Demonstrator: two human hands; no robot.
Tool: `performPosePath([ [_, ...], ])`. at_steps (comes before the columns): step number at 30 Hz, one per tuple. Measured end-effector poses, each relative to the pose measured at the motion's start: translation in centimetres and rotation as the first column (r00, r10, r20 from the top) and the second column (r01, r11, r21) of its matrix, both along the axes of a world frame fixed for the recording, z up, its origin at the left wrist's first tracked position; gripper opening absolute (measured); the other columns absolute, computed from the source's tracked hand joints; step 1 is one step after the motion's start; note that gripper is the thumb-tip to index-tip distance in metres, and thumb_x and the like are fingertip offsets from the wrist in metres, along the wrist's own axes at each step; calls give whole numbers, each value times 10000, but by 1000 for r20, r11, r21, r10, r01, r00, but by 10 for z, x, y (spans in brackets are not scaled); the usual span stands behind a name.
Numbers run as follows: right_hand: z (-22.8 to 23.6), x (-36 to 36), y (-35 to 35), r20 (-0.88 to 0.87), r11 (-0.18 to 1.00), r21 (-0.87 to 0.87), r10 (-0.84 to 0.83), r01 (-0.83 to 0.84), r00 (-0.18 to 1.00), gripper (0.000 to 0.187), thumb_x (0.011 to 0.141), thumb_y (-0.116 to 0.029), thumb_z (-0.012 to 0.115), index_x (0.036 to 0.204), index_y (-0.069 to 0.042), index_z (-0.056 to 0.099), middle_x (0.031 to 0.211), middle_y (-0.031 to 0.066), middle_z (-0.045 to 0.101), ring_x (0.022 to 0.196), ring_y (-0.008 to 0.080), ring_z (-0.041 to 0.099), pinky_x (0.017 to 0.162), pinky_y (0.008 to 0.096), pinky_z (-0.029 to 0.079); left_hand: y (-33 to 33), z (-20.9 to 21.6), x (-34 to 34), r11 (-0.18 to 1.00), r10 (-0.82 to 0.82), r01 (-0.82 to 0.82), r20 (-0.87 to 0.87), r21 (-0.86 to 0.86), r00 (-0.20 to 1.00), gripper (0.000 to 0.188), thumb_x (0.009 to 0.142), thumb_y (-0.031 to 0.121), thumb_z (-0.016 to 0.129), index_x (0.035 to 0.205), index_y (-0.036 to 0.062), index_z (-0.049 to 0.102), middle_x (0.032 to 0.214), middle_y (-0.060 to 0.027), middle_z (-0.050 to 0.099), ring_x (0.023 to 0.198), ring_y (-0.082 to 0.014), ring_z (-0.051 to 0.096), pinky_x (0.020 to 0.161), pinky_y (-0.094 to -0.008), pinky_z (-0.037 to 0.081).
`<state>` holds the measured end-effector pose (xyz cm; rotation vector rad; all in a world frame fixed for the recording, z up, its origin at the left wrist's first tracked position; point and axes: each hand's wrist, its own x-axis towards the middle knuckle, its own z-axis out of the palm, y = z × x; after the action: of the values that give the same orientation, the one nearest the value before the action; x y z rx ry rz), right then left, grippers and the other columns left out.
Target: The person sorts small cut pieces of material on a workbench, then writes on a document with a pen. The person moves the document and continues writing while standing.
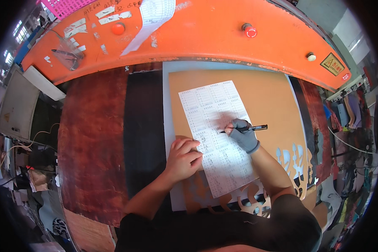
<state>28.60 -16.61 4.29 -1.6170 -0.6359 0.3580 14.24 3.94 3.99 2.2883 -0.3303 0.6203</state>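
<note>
A white printed sheet [216,101], divided into many small boxes, lies slantwise on a tan sheet of material [275,105]. My right hand [242,135], in a grey fingerless glove, is closed round a black marker pen [257,127]. The pen's tip rests at or just over a box near the middle of the paper; handwriting fills some boxes lower down. Bare and with its fingers loosely spread, my left hand [184,158] lies against the paper's left edge. Curved cut-out shapes [296,157] run along the tan sheet's near and right edges.
An orange machine beam [189,38] spans the far side, with a red push button [250,31], a red knob [118,28] and a taped paper slip [155,17]. Dark red boards [92,147] flank the work surface. Hanging material pieces [352,110] stand at the right.
</note>
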Motion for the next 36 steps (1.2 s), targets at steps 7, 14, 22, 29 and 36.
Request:
performPosePath([
  [7, -8, 7, -5, -94, 985, 148, 99, -84, 991, 119, 782, 25, 573, 784, -72, 505, 796, 12, 562, 754, 97, 533, 700, 270, 456, 1, 1, 0, 1000, -7, 8, 13, -15, 1000, 29, 665, 107, 671, 689, 93, 664, 992, -36, 596, 962, -223, 537, 851, -407, 378],
  [14, -16, -2, 3, 36, 960, 276, 33, -42, 999, 176, 799, 44, 577, 772, -93, 469, 767, -9, 526, 738, 96, 522, 697, 288, 465, 2, 1, 4, 999, -10, 8, 55, 36, 998, 32, 653, 109, 671, 662, 121, 643, 977, -39, 587, 954, -237, 540, 828, -400, 384],
  [22, -9, -9, 5, 1, 968, 194, -160, 156, 987, 226, 771, 72, 596, 737, -75, 428, 709, -22, 503, 646, 44, 469, 576, 210, 417, 0, 1, 3, 1000, 11, -11, 23, -4, 1000, 43, 634, 58, 670, 668, 74, 650, 966, -45, 603, 932, -235, 552, 823, -384, 388],
  [29, -9, -7, 3, 177, 992, 126, -36, 14, 983, 194, 758, 85, 592, 781, -59, 464, 780, 11, 552, 713, 65, 515, 635, 225, 443, -1, 3, 4, 1000, 20, -20, 16, -3, 1000, 31, 637, 59, 667, 659, 68, 648, 963, -45, 603, 923, -227, 549, 826, -383, 390],
  [36, -11, -8, 2, 164, 984, 154, 68, -94, 984, 207, 731, 107, 592, 806, -52, 483, 832, 49, 596, 761, 108, 563, 673, 254, 466, 0, 6, 4, 1000, 20, -20, 2, 2, 1000, 33, 636, 58, 670, 654, 69, 645, 958, -42, 603, 926, -225, 548, 834, -384, 390],
])
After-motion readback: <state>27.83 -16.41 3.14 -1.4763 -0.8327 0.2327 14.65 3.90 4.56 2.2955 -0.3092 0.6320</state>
